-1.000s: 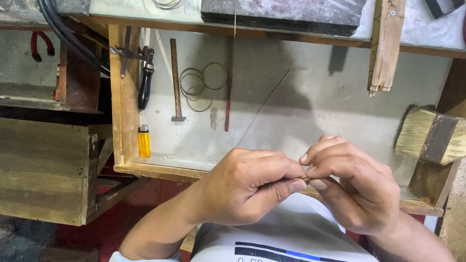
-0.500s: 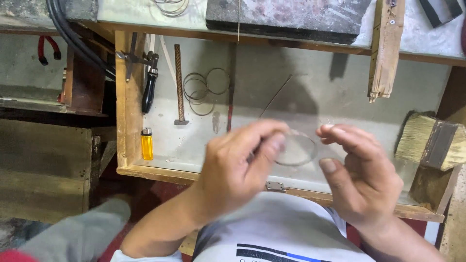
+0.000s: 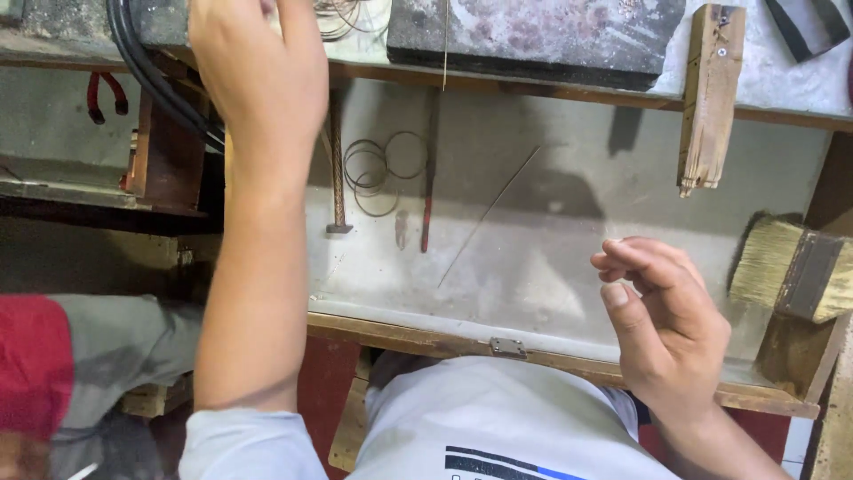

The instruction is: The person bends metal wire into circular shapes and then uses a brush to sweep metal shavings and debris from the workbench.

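Wire rings [image 3: 384, 171] — thin, round, overlapping — in drawer [image 3: 551, 267].

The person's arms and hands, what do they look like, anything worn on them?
Both hands, the left hand and the right hand, are bare: no gloves, and no rings or watch that I can see. The forearms are uncovered too. A short pale sleeve shows at the left upper arm, part of a light shirt with dark and blue stripes on the front.

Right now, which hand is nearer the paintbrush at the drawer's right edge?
Right. The right hand hovers over the drawer just left of the paintbrush, not touching it. The left hand is far across, up at the bench's top left.
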